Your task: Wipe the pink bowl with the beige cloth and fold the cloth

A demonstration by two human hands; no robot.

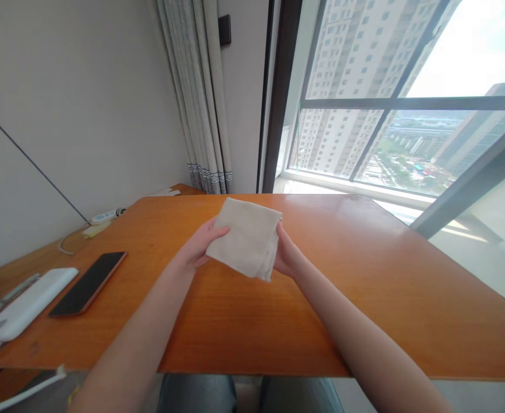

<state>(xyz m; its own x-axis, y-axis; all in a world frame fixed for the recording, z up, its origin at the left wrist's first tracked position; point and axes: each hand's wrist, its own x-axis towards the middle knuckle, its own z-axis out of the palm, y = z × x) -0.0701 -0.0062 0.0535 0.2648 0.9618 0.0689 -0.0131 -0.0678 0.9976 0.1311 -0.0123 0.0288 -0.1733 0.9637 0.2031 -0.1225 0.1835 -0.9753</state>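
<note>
A folded off-white cloth (247,238) is held up between my two hands, above the middle of the wooden table. My left hand (203,241) grips its left edge, with the thumb lying on top and the fingers underneath. At the cloth's right edge is my right hand (285,249), closed on the side; most of its fingers are hidden behind the fabric. The cloth is slightly tilted, and its layered folds show at the lower right corner.
The brown table (364,287) spans the view. At the left lie a dark phone (89,284) and a white slab-shaped device (28,304) with a cable. A power strip (105,216) sits farther back. Beyond are a curtain (204,103) and a window (364,137).
</note>
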